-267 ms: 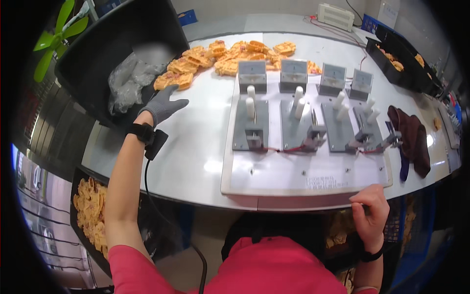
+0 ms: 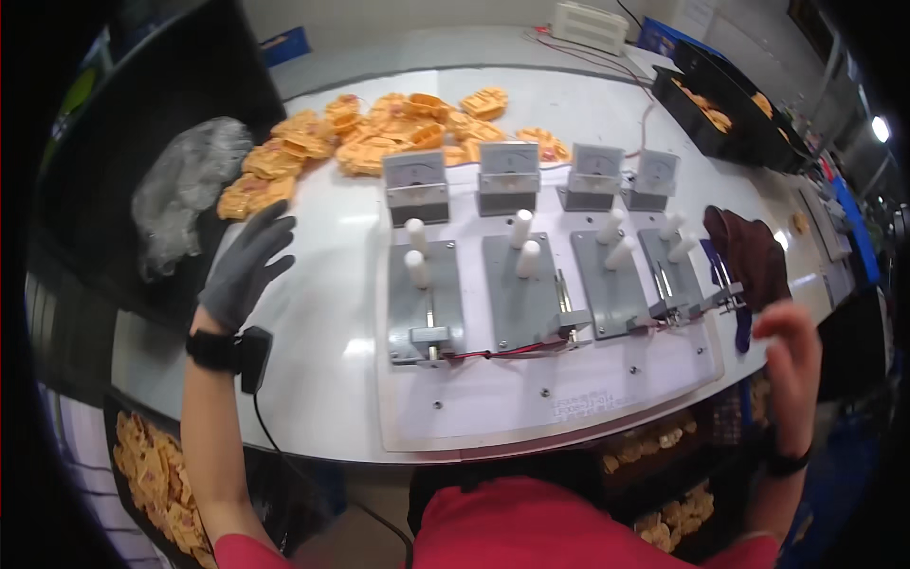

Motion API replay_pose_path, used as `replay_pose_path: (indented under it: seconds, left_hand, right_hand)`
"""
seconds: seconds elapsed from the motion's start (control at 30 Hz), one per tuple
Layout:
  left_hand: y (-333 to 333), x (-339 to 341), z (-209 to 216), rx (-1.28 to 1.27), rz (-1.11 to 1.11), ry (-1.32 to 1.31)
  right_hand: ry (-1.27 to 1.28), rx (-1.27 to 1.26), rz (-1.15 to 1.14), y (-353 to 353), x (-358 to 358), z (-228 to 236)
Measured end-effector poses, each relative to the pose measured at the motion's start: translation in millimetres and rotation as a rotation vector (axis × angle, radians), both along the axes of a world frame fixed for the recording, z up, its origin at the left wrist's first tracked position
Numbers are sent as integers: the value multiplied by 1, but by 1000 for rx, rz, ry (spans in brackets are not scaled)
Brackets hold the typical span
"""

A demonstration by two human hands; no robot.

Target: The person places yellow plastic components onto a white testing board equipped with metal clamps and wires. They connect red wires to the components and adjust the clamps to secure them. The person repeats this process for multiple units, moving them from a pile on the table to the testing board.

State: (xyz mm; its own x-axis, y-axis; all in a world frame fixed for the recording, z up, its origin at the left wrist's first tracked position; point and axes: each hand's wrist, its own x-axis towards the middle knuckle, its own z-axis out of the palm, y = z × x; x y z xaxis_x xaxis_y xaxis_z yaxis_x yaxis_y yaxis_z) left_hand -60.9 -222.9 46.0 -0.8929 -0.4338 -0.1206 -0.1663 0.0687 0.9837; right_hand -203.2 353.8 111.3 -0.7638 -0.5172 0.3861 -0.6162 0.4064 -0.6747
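Observation:
My left hand (image 2: 248, 264), in a grey glove, reaches over the left of the table with its fingers spread, open and holding nothing I can see. Its fingertips are beside the nearest of the orange-yellow moulded parts (image 2: 258, 195), heaped along the back. My bare right hand (image 2: 794, 358) is raised by the table's right front, blurred; finger and thumb look parted, with nothing visible between them. A brown cloth (image 2: 754, 251) lies just beyond it. Between my hands is a white board (image 2: 502, 408) carrying grey test fixtures (image 2: 424, 294) with white pegs, metal clamps and dial meters (image 2: 414, 171).
A large black bin (image 2: 114, 133) with clear plastic (image 2: 190, 185) stands at the left. Black trays of parts (image 2: 730, 104) sit at the back right, near a white box-shaped device (image 2: 588, 27). A bin of orange parts (image 2: 156, 474) is below the table's left edge.
My head view has shifted, so the table things sit lower and further left. The left hand stays by the heap, fingers spread. My right hand has risen from the front edge toward the cloth, its fingers loosening.

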Motion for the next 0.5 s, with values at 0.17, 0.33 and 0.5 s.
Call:
replay_pose_path:
  seconds: [0.17, 0.33, 0.5]
  left_hand:
    - [-10, 12, -16, 423, -48, 332]
    - [-42, 7, -30, 829, 258, 518]
    - [-59, 9, -58, 988, 316, 733]
  right_hand:
    - [-196, 251, -42, -52, -108, 89]
    - [-105, 649, 166, -160, -164, 125]
    - [21, 915, 296, -280, -195, 120]
